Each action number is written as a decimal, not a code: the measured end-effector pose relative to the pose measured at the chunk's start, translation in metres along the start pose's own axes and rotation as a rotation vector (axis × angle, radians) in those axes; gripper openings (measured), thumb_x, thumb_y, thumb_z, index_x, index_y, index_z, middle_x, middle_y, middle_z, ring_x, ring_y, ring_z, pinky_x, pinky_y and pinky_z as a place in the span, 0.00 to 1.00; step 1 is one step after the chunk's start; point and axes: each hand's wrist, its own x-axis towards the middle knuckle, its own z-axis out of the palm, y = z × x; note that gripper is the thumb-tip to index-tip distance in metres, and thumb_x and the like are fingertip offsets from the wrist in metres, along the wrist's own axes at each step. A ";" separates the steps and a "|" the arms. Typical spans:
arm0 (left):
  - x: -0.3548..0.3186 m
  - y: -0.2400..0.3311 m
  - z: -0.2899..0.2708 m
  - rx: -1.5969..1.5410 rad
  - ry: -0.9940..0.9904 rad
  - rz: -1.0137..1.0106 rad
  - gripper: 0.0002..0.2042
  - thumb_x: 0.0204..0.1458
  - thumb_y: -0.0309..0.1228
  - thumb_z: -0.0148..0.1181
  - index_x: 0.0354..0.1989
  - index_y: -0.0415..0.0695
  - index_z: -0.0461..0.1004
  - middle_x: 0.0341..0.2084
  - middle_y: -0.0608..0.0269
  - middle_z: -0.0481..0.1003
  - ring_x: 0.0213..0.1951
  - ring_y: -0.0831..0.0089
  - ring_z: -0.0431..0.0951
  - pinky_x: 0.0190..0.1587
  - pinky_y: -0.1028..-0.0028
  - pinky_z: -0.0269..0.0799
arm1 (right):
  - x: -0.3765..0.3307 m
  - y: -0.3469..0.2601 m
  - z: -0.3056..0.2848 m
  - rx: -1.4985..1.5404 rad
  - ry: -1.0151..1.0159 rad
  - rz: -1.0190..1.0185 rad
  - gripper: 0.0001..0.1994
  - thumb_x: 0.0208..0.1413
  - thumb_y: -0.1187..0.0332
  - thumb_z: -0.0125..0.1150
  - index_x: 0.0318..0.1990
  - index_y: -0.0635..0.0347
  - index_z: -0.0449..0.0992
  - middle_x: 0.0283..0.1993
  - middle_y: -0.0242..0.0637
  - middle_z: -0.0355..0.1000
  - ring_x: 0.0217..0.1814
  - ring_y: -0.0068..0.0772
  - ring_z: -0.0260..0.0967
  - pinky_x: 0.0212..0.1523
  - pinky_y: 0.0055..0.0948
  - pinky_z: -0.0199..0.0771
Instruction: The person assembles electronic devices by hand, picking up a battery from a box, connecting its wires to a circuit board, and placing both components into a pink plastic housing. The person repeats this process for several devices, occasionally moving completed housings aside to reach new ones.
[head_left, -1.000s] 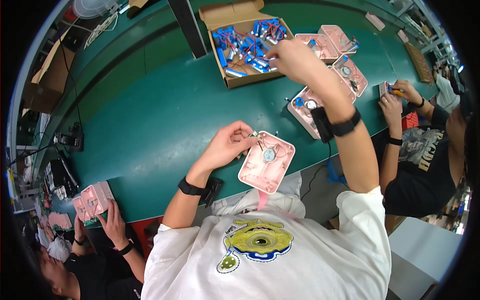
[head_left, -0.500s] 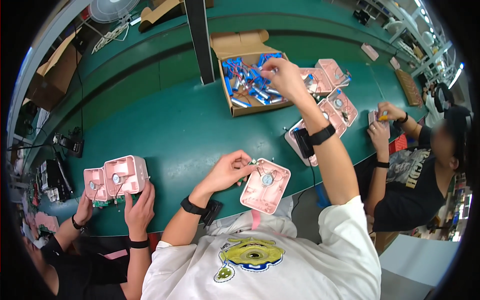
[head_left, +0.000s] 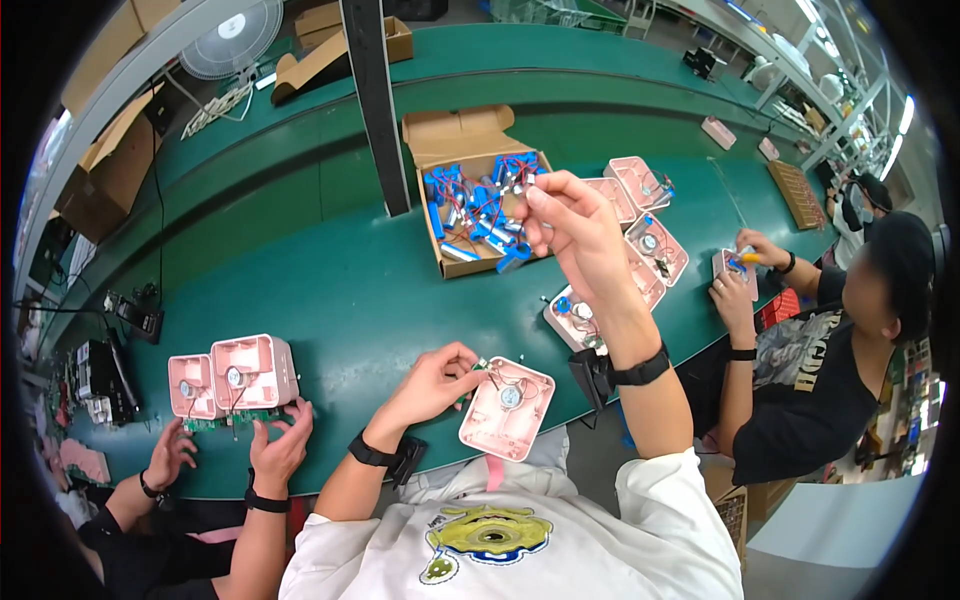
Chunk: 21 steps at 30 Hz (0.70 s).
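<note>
My left hand (head_left: 436, 384) is closed, pinching a small green circuit board (head_left: 481, 365) at the upper left corner of an open pink plastic housing (head_left: 520, 425). Inside that housing sits a round silver speaker with thin wires. My right hand (head_left: 578, 225) is raised at the right side of a cardboard box (head_left: 468, 268). Its thumb and forefinger pinch a small white connector (head_left: 531, 181) on battery wires. A blue battery (head_left: 514, 259) shows at the box's front edge below; whether it hangs from those wires I cannot tell. Several blue batteries (head_left: 455, 190) with red and black wires fill the box.
Several open pink housings (head_left: 650, 245) stand right of the box. At left, a co-worker's hands (head_left: 280, 440) are beside a pair of pink housings (head_left: 250, 370). Another co-worker (head_left: 800, 370) works on a housing at right. A dark metal post (head_left: 372, 110) rises behind the box.
My right hand has lifted out of the box and come nearer, with the connector in its fingertips. My left hand stays at the housing. The left co-worker's hands have come away from their housings.
</note>
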 end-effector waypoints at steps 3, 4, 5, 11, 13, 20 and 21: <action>-0.003 0.012 0.005 0.120 0.083 0.008 0.10 0.64 0.28 0.68 0.47 0.36 0.75 0.33 0.67 0.79 0.30 0.85 0.78 0.26 0.79 0.73 | -0.020 -0.002 0.001 0.006 -0.013 0.060 0.08 0.68 0.74 0.65 0.50 0.66 0.77 0.39 0.42 0.82 0.30 0.20 0.74 0.27 0.18 0.73; -0.006 0.012 0.008 0.192 0.119 0.029 0.10 0.63 0.27 0.68 0.46 0.35 0.76 0.33 0.66 0.79 0.29 0.85 0.77 0.26 0.79 0.73 | -0.031 0.001 0.000 0.008 -0.019 0.091 0.08 0.68 0.74 0.65 0.50 0.66 0.77 0.39 0.43 0.82 0.29 0.20 0.74 0.26 0.18 0.72; -0.009 0.012 0.010 0.270 0.147 0.050 0.10 0.63 0.27 0.68 0.45 0.35 0.76 0.32 0.66 0.79 0.28 0.85 0.77 0.26 0.78 0.72 | -0.042 0.004 -0.001 0.020 -0.014 0.125 0.08 0.68 0.74 0.65 0.50 0.66 0.77 0.39 0.43 0.82 0.29 0.20 0.74 0.26 0.18 0.72; -0.017 0.007 0.020 0.349 0.275 0.173 0.08 0.61 0.23 0.67 0.44 0.34 0.76 0.31 0.63 0.78 0.25 0.84 0.75 0.27 0.77 0.70 | -0.092 0.029 -0.003 -0.212 -0.061 0.161 0.06 0.65 0.78 0.67 0.47 0.69 0.78 0.37 0.44 0.82 0.26 0.21 0.75 0.23 0.19 0.71; -0.020 0.008 0.022 0.353 0.294 0.182 0.07 0.61 0.23 0.67 0.45 0.34 0.77 0.31 0.62 0.78 0.25 0.83 0.75 0.28 0.77 0.71 | -0.104 0.034 -0.002 -0.240 -0.057 0.173 0.06 0.64 0.79 0.67 0.46 0.69 0.79 0.37 0.45 0.82 0.26 0.21 0.75 0.23 0.19 0.72; -0.028 0.015 0.031 0.393 0.328 0.205 0.09 0.58 0.24 0.65 0.46 0.36 0.78 0.32 0.55 0.75 0.29 0.65 0.78 0.34 0.65 0.74 | -0.124 0.036 -0.006 -0.240 -0.037 0.228 0.06 0.63 0.80 0.68 0.45 0.71 0.79 0.38 0.44 0.83 0.29 0.22 0.78 0.24 0.19 0.74; -0.028 0.015 0.031 0.445 0.322 0.230 0.10 0.58 0.23 0.64 0.47 0.37 0.78 0.32 0.55 0.75 0.29 0.65 0.78 0.34 0.64 0.74 | -0.125 0.034 -0.005 -0.238 -0.039 0.233 0.06 0.63 0.80 0.68 0.45 0.71 0.79 0.38 0.44 0.83 0.29 0.22 0.78 0.24 0.19 0.74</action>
